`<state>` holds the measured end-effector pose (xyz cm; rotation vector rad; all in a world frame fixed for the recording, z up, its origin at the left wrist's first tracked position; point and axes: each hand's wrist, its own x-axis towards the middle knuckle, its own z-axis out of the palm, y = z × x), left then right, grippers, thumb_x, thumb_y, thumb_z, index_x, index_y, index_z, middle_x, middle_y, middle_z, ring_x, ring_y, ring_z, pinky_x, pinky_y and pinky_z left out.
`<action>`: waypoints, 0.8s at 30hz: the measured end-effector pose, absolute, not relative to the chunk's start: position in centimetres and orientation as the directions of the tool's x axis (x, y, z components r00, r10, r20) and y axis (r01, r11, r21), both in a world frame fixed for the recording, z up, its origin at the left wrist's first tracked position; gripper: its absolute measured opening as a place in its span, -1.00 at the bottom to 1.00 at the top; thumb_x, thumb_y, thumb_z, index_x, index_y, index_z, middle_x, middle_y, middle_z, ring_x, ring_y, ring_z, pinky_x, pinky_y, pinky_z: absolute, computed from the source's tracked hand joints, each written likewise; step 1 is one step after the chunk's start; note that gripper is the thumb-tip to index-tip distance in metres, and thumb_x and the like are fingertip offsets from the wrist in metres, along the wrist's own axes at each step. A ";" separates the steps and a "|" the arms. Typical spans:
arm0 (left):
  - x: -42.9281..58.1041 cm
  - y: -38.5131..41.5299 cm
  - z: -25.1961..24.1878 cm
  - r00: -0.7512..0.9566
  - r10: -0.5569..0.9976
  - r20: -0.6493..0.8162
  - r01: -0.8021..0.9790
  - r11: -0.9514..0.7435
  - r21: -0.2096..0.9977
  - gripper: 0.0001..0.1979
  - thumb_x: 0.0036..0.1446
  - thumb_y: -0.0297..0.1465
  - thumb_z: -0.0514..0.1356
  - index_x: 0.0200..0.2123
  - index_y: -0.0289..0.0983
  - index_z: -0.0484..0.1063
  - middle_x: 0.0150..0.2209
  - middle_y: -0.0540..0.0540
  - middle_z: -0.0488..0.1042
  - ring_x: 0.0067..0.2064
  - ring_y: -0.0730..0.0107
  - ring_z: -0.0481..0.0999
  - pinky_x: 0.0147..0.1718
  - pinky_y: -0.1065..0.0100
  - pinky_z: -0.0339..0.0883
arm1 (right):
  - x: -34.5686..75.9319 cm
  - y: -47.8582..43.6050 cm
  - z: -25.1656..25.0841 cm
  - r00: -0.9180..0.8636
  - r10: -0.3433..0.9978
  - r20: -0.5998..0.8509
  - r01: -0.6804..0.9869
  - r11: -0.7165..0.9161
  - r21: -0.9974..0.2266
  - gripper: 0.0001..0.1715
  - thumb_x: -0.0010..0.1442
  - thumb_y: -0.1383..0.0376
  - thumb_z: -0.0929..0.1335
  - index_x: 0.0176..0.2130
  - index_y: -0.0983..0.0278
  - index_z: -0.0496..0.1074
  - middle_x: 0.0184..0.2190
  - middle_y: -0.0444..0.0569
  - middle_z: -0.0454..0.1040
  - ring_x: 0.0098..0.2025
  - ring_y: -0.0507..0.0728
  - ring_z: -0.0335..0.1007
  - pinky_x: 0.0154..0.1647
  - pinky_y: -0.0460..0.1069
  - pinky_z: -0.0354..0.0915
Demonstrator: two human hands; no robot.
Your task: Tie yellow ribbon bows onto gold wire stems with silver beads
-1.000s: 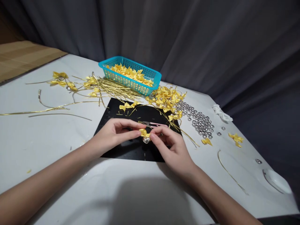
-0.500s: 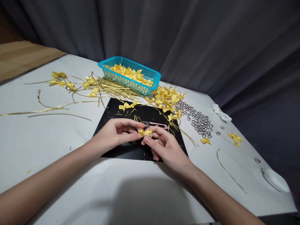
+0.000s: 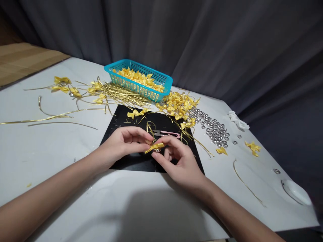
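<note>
Over the black mat (image 3: pixel 141 166), a small yellow ribbon bow (image 3: pixel 156 146) with a shiny silver bead (image 3: pixel 157 150) at its middle is held between both hands. My left hand (image 3: pixel 126 144) pinches the bow's left end between thumb and fingers. On its right side, the thumb and index finger of my right hand (image 3: pixel 179 159) close around the bow and bead. A looped gold tie (image 3: pixel 149 127) rises behind the fingers; whether it joins the bow is hard to see. Thread snips (image 3: pixel 171 134) with a pink handle lie on the mat just behind my hands.
A blue basket (image 3: pixel 113 70) of yellow bows stands at the back, with gold ties (image 3: pixel 123 95) in front of it. Finished-looking bows (image 3: pixel 180 104) are heaped to its right, near many silver beads (image 3: pixel 217 131). A white round object (image 3: pixel 296 192) sits by the right edge.
The bow has turned flatter and its bead now points downward. My right thumb has shifted slightly left and down, and the snips show more behind the hands.
</note>
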<state>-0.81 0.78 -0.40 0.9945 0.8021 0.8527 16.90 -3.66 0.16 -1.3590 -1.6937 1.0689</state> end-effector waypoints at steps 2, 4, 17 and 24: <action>-0.9 0.7 -0.3 0.443 0.885 -0.146 -0.230 0.270 0.935 -0.84 -0.18 -0.60 0.37 -0.52 -0.23 0.57 -0.50 0.11 0.56 -0.44 0.60 0.50 -0.43 0.63 0.34 | 16.9 -3.7 0.4 -0.212 0.977 -0.018 0.345 0.058 -0.937 -0.74 0.07 0.26 0.38 -0.20 0.26 0.34 -0.65 -0.30 0.13 -0.66 -0.08 0.00 -0.64 -0.14 -0.02; -0.9 0.7 -0.3 0.441 0.890 -0.114 -0.211 0.226 0.951 -0.84 -0.18 -0.61 0.35 -0.54 -0.23 0.56 -0.51 0.11 0.55 -0.45 0.62 0.49 -0.44 0.64 0.32 | 16.8 -3.7 0.7 -0.239 0.970 -0.056 0.246 0.005 -0.969 -0.72 0.07 0.21 0.39 -0.21 0.26 0.32 -0.55 -0.23 0.25 -0.65 -0.10 0.04 -0.66 -0.15 0.00; -1.1 0.8 -0.3 0.431 0.895 0.117 0.039 -0.148 0.988 -0.89 -0.08 -0.53 0.27 -0.58 -0.26 0.54 -0.52 0.03 0.51 -0.45 0.51 0.43 -0.43 0.48 0.27 | 17.2 -3.2 0.4 -0.274 0.935 -0.225 -0.056 -0.249 -0.967 -0.66 0.11 0.05 0.39 -0.26 0.26 0.38 -0.70 -0.32 0.20 -0.74 -0.12 0.07 -0.70 -0.19 0.19; -1.0 0.4 -0.1 0.429 0.878 0.213 0.119 -0.289 0.950 -0.84 -0.02 -0.53 0.21 -0.59 -0.27 0.50 -0.52 0.01 0.48 -0.41 0.47 0.42 -0.38 0.43 0.25 | 16.8 -3.0 -0.4 -0.268 0.934 -0.235 -0.112 -0.272 -0.956 -0.73 0.00 0.18 0.48 -0.33 0.27 0.44 -0.52 -0.25 0.36 -0.73 -0.18 0.10 -0.73 -0.22 0.19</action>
